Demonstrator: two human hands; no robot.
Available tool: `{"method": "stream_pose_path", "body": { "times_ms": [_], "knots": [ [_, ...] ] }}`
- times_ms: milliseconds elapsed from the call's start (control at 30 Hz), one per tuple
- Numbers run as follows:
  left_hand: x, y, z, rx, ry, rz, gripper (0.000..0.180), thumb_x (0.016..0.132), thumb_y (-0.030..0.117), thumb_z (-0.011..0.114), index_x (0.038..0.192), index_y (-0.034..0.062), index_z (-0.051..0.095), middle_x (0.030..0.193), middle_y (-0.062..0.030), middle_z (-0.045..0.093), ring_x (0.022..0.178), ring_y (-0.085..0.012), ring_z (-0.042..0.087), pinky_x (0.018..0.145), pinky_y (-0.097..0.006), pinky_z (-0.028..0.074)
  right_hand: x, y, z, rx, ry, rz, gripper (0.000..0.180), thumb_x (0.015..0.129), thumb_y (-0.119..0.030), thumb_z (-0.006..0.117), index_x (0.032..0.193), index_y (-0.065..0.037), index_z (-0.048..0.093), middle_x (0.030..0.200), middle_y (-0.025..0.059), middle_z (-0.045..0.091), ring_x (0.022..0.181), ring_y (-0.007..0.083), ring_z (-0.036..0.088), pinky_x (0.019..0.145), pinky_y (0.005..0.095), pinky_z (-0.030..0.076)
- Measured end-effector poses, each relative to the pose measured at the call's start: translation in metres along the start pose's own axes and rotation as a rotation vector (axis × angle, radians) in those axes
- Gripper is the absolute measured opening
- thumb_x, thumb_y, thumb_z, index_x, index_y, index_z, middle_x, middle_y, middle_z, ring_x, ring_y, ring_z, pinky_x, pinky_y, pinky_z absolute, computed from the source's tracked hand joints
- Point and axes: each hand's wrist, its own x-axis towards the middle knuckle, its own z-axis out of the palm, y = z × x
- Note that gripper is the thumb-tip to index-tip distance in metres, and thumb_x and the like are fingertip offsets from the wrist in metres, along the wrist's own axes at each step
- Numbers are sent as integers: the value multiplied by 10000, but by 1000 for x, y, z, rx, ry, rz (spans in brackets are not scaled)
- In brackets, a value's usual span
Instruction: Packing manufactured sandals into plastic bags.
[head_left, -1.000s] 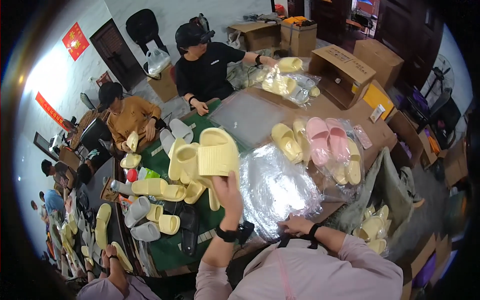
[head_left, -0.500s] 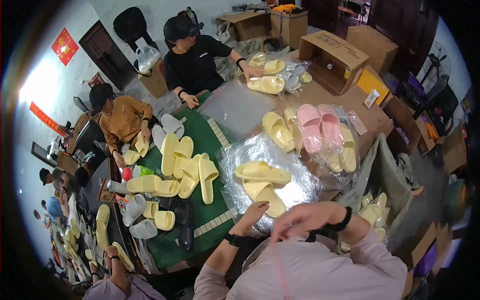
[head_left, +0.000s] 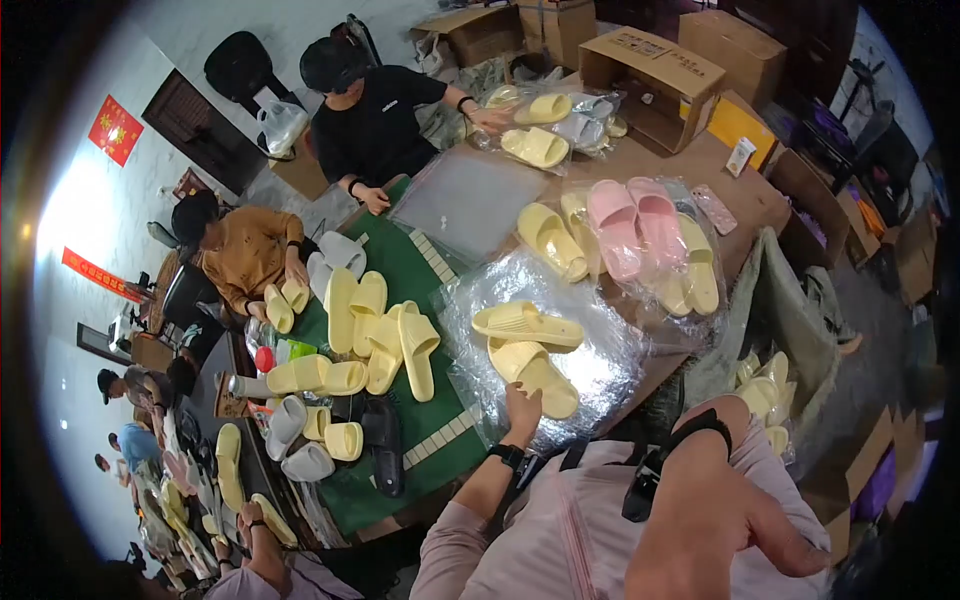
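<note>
A yellow slipper [head_left: 545, 378] lies on a stack of clear plastic bags [head_left: 610, 350] before me. Its mate, another yellow slipper [head_left: 527, 325], rests turned across it, touching its upper end. At the near edge of the lower slipper, my left hand [head_left: 522, 412] has its thumb and fingers closed on the rim. My right hand [head_left: 725, 520] is close to the camera at the bottom, away from the slippers. Its thumb sticks out to the right, while the other fingers run out of the picture.
Pink slippers [head_left: 637, 225] in clear wrap lie at the far right among bagged yellow ones. Loose yellow slippers [head_left: 375, 325] and a black slipper [head_left: 380, 445] sit on the green mat [head_left: 440, 385]. Two co-workers [head_left: 375, 120] handle slippers across the table. An open carton [head_left: 650, 75] stands behind.
My right hand has moved away from the slippers, toward the camera and down to the right. My left hand has closed on the lower slipper's edge. The whole view has shifted slightly.
</note>
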Motion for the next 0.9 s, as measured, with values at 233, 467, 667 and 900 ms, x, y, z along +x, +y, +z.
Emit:
{"method": "stream_pose_path", "body": {
  "times_ms": [233, 467, 667, 900],
  "knots": [
    [-1, 10, 10, -75, 167, -39, 480, 740, 145, 695, 1064, -34, 389, 971, -213, 495, 898, -328, 524, 792, -394, 421, -6, -10, 15, -105, 17, -40, 681, 822, -408, 635, 1228, 102, 437, 1034, 166, 572, 693, 242, 538, 559, 314, 409],
    [-4, 22, 13, -87, 216, -148, 518, 686, 103, 750, 1010, -17, 364, 959, -176, 463, 892, -284, 500, 791, -374, 413, -12, -21, 26, -149, 39, -55, 637, 838, -418, 609, 1212, 75, 461, 913, 148, 582, 639, 246, 530, 535, 320, 398],
    [3, -16, 20, -44, 252, -165, 543, 655, 86, 762, 1025, -29, 380, 973, -182, 480, 899, -295, 516, 786, -370, 428, -10, -24, 26, -244, 80, -120, 632, 838, -434, 600, 1236, 38, 464, 761, 95, 527, 564, 235, 495, 479, 324, 370],
    [-10, 12, 16, -13, 254, -188, 483, 683, 72, 715, 1013, -8, 370, 947, -200, 510, 903, -332, 539, 794, -407, 425, -12, -29, 20, -64, 43, -61, 687, 833, -450, 600, 1280, 41, 426, 838, 115, 558, 633, 233, 513, 512, 333, 392]
  ]
}}
